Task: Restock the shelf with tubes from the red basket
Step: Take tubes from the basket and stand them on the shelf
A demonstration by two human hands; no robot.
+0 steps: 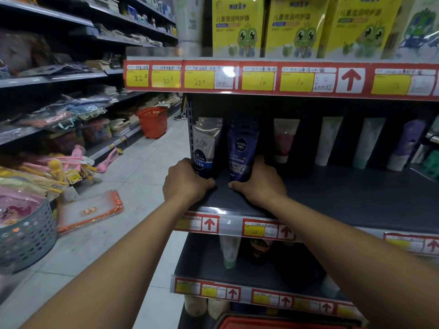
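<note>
On the dark middle shelf [344, 195] a silver and blue Softto tube [203, 148] stands upright at the far left, with another silver tube behind it. My left hand [186, 181] is wrapped around its base. Just to the right stands a dark blue Nivea Men tube [241, 153], and my right hand [259, 182] grips its lower end. The rim of a red basket [273, 322] shows at the bottom edge, below my arms; its contents are hidden.
Further tubes [329, 141] stand along the back of the same shelf to the right. Yellow boxes [294, 27] fill the shelf above. A second red basket [152, 122] sits down the aisle floor. A grey basket [26, 236] and packets lie at left.
</note>
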